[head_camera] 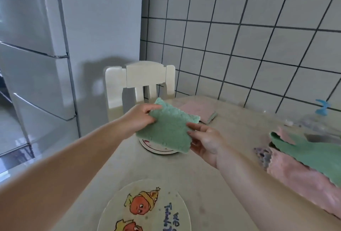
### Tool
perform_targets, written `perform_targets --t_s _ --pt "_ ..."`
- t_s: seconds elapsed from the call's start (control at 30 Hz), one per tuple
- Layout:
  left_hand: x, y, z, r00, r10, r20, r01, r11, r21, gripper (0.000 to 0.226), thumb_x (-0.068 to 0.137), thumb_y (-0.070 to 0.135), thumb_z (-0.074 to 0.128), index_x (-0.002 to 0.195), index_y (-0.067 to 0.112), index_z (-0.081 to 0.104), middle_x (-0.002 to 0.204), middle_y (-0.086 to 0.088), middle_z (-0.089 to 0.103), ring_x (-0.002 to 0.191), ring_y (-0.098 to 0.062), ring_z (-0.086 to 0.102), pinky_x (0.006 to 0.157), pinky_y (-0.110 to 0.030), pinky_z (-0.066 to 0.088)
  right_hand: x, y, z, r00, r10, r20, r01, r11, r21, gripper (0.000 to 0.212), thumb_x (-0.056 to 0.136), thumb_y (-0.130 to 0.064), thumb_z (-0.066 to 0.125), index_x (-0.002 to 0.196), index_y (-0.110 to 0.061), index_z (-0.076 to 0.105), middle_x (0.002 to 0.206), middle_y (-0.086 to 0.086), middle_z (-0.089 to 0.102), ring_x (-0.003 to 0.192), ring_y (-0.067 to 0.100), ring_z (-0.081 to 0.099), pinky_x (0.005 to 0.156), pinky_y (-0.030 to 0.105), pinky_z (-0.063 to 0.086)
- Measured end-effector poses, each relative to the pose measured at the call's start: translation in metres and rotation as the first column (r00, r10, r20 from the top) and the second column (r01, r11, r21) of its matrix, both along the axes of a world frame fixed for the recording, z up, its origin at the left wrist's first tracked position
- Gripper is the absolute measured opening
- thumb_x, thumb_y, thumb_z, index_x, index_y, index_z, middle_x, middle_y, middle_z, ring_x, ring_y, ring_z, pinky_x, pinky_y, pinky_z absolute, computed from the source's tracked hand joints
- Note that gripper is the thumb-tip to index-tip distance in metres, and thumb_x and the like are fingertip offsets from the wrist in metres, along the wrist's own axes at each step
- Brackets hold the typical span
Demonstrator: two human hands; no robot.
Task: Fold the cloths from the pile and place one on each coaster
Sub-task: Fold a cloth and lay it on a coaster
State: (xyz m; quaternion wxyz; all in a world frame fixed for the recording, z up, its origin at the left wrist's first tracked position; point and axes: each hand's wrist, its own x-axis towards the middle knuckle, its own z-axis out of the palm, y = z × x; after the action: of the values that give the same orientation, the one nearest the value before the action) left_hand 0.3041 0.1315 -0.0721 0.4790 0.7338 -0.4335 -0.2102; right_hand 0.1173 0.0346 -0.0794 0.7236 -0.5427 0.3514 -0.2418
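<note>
- at frame centre, the left hand [140, 120] pinches the left edge of a folded green terry cloth [167, 129]; the right hand [204, 142] pinches its right edge.
- the cloth is held over a round white coaster [156, 150] on the beige table [217, 184].
- a folded pink cloth [198, 109] lies behind it, further up the frame.
- the pile of pink and green cloths [304, 162] sits at the right edge.
- a round printed coaster [145, 208] lies at bottom centre.

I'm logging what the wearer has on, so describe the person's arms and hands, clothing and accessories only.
Both forearms are bare all the way to the picture's edge, with no sleeve or cuff in view. The left hand and the right hand wear no gloves. No watch, bracelet or ring shows on the visible sides. The fingernails look short and unpainted, though the picture is slightly soft.
</note>
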Motion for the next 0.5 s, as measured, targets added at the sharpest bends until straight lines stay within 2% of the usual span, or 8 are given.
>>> perform_targets --t_s 0.1,0.2,0.27,0.37,0.43,0.5 --pt "0.022 -0.019 -0.008 0.995 0.028 0.097 -0.035 0.997 0.07 0.051 0.086 0.003 0.055 0.129 0.029 0.053 0.144 0.001 0.043 0.131 -0.018 0.04 0.112 -0.041 0.031 0.029 -0.012 -0.016 0.996 -0.042 -0.072 0.035 0.994 -0.107 0.023 0.088 0.002 0.055 0.095 -0.019 0.064 0.08 -0.001 0.062 0.064 0.008 0.056 0.053 0.017 0.045" --pt "0.035 -0.033 -0.021 0.982 0.009 0.188 -0.039 0.987 0.156 0.049 0.087 0.005 0.058 0.13 0.028 0.052 0.145 0.003 0.042 0.133 -0.018 0.038 0.112 -0.038 0.029 0.042 -0.02 -0.035 0.984 -0.071 -0.164 0.029 0.968 -0.248 0.029 0.086 0.001 0.058 0.11 -0.014 0.063 0.084 -0.001 0.062 0.064 0.011 0.056 0.058 0.02 0.049" --pt "0.041 -0.04 -0.03 0.975 -0.02 0.222 -0.027 0.979 0.204 0.047 0.087 0.009 0.061 0.129 0.029 0.053 0.144 0.005 0.043 0.131 -0.016 0.04 0.111 -0.036 0.03 0.043 -0.022 -0.043 0.973 -0.1 -0.207 0.028 0.945 -0.325 0.03 0.084 0.001 0.059 0.111 -0.013 0.063 0.086 0.0 0.063 0.066 0.011 0.059 0.065 0.022 0.052" --pt "0.043 -0.045 -0.039 0.968 -0.086 0.236 0.021 0.964 0.264 0.044 0.088 0.011 0.06 0.13 0.024 0.053 0.142 0.004 0.046 0.13 -0.014 0.042 0.106 -0.025 0.028 0.042 -0.023 -0.05 0.964 -0.105 -0.242 0.015 0.939 -0.344 0.029 0.083 -0.001 0.058 0.105 -0.019 0.063 0.085 0.0 0.064 0.064 0.012 0.061 0.063 0.023 0.055" --pt "0.044 -0.047 -0.04 0.957 -0.135 0.255 0.05 0.949 0.311 0.044 0.09 0.012 0.058 0.133 0.021 0.051 0.143 0.003 0.045 0.13 -0.014 0.041 0.103 -0.021 0.027 0.039 -0.024 -0.055 0.946 -0.112 -0.303 -0.019 0.917 -0.399 0.033 0.075 -0.01 0.062 0.106 -0.024 0.066 0.098 0.005 0.067 0.073 0.016 0.066 0.076 0.034 0.057" --pt "0.044 -0.047 -0.039 0.928 -0.17 0.332 0.045 0.934 0.353 0.046 0.09 0.013 0.056 0.135 0.02 0.048 0.144 0.001 0.042 0.132 -0.016 0.039 0.106 -0.023 0.028 0.036 -0.023 -0.055 0.91 -0.158 -0.382 -0.069 0.854 -0.516 0.048 0.07 -0.019 0.064 0.117 -0.029 0.061 0.118 0.01 0.062 0.091 0.02 0.066 0.081 0.031 0.054"
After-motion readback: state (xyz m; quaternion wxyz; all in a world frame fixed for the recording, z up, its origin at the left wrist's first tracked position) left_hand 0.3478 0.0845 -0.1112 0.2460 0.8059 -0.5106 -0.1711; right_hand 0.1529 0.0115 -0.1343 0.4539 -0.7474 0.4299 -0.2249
